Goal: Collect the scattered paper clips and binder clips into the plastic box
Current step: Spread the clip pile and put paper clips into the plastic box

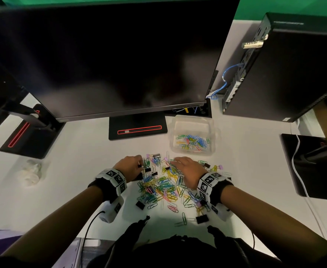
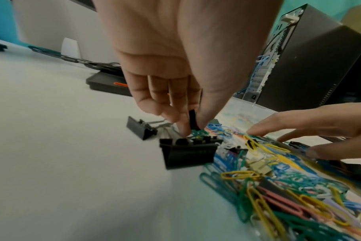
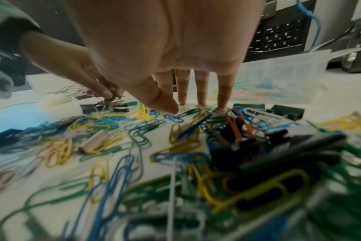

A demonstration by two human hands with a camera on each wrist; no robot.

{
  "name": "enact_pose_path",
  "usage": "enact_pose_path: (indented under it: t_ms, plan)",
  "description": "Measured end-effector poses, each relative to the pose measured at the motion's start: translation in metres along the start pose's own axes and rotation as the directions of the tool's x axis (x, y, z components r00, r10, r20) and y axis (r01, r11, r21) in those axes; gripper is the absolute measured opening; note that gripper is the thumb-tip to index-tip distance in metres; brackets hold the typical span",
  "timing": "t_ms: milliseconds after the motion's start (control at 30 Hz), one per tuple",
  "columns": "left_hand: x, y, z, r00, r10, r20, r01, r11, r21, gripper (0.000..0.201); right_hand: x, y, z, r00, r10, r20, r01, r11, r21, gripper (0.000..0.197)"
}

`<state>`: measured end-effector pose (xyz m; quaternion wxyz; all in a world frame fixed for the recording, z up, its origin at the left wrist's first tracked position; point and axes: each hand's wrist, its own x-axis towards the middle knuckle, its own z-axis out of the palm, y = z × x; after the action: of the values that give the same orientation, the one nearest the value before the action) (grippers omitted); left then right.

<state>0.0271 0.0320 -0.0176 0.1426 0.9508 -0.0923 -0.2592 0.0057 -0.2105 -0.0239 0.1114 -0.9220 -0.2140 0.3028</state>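
Several coloured paper clips and black binder clips lie in a pile (image 1: 162,186) on the white desk. Behind it to the right stands the clear plastic box (image 1: 192,118), with paper clips in its bottom. My left hand (image 1: 138,163) is at the pile's left edge and pinches a small black binder clip (image 2: 193,119) between thumb and forefinger. A bigger black binder clip (image 2: 188,153) lies just below it, another (image 2: 139,130) to its left. My right hand (image 1: 180,163) reaches over the pile's far side, its straight fingertips (image 3: 202,102) touching clips near the box (image 3: 278,78).
A large dark monitor (image 1: 110,55) hangs over the desk, its stand base (image 1: 137,128) left of the box. A black computer tower (image 1: 284,70) stands at the right with a blue cable. Crumpled white material (image 1: 31,171) lies at the left. Loose binder clips (image 1: 202,219) lie near the front edge.
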Motion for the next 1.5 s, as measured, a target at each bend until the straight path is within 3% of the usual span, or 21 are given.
enact_pose_path:
  t_ms: [167, 267, 333, 433, 533, 700, 833, 967, 1267, 1500]
  plan:
    - [0.000, -0.001, 0.006, 0.998, 0.004, -0.062, -0.006, 1.000, -0.021, 0.026, -0.022, 0.008, 0.016, 0.992, -0.117, -0.055, 0.120, 0.992, 0.044, 0.068]
    - [-0.003, 0.017, 0.006, 0.988, 0.126, -0.094, -0.128, 0.991, -0.023, 0.027, -0.033, 0.016, 0.023, 0.992, -0.116, -0.054, 0.120, 0.990, 0.073, 0.057]
    - [-0.009, 0.037, 0.005, 0.970, 0.244, -0.006, -0.244, 0.969, -0.021, 0.026, -0.039, 0.018, 0.022, 0.990, -0.119, -0.074, 0.126, 0.987, 0.102, 0.053]
    - [-0.015, 0.067, 0.006, 0.897, 0.398, 0.190, -0.402, 0.916, -0.022, 0.028, -0.044, 0.017, 0.019, 0.993, -0.118, 0.010, 0.118, 0.992, 0.053, 0.083]
    - [-0.017, 0.086, 0.017, 0.839, 0.461, 0.289, -0.476, 0.879, -0.022, 0.034, -0.043, 0.014, 0.020, 0.994, -0.080, 0.078, 0.085, 0.994, -0.065, 0.112]
    - [-0.016, 0.091, 0.037, 0.819, 0.482, 0.311, -0.526, 0.848, 0.068, 0.032, -0.033, 0.010, 0.025, 0.998, -0.035, 0.061, 0.042, 0.992, -0.119, 0.119]
    - [-0.014, 0.082, 0.042, 0.842, 0.464, 0.274, -0.489, 0.872, 0.027, 0.022, -0.025, 0.010, 0.027, 0.998, -0.057, -0.007, 0.057, 0.997, 0.050, 0.105]
    - [-0.013, 0.075, 0.042, 0.858, 0.450, 0.249, -0.463, 0.886, -0.005, 0.018, -0.018, 0.010, 0.030, 0.994, -0.088, -0.061, 0.100, 0.963, 0.252, 0.076]
    - [-0.014, 0.072, 0.048, 0.867, 0.437, 0.239, -0.467, 0.880, 0.088, 0.025, -0.023, 0.004, 0.018, 0.999, -0.033, -0.025, 0.038, 0.964, 0.264, 0.023]
    - [-0.012, 0.070, 0.051, 0.864, 0.458, 0.208, -0.488, 0.865, 0.119, 0.023, -0.027, 0.018, -0.004, 0.994, 0.080, -0.075, -0.050, 0.939, 0.340, 0.015]
